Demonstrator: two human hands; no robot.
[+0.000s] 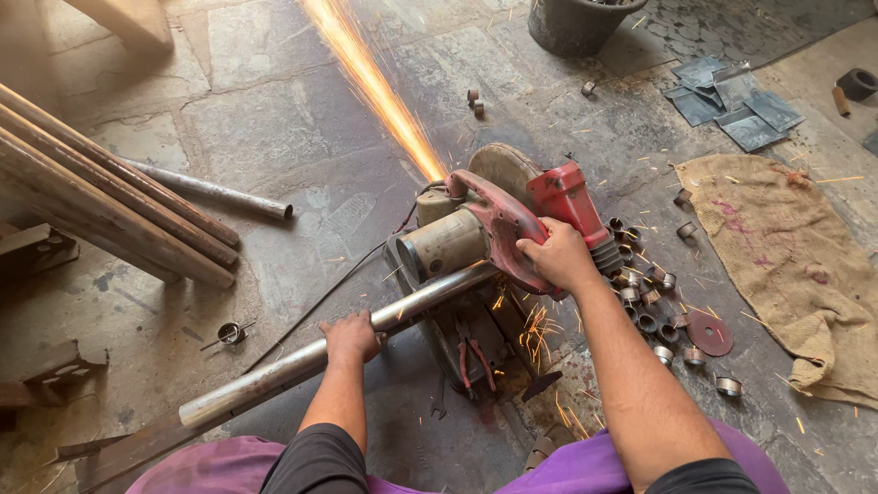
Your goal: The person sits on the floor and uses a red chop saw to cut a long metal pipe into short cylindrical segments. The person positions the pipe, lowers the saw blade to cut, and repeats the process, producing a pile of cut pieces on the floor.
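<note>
Head view: hands hold steel pipe (311,359) and chop saw (498,229).

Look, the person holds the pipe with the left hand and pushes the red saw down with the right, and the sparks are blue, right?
Not quite. The sparks are orange, as the head view shows. The left hand does hold the pipe, and the right hand does press on the red saw.

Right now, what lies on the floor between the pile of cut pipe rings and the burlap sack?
In the head view, between the cut pipe rings and the burlap sack lie a worn reddish cutting disc and a few stray rings on the floor.
</note>
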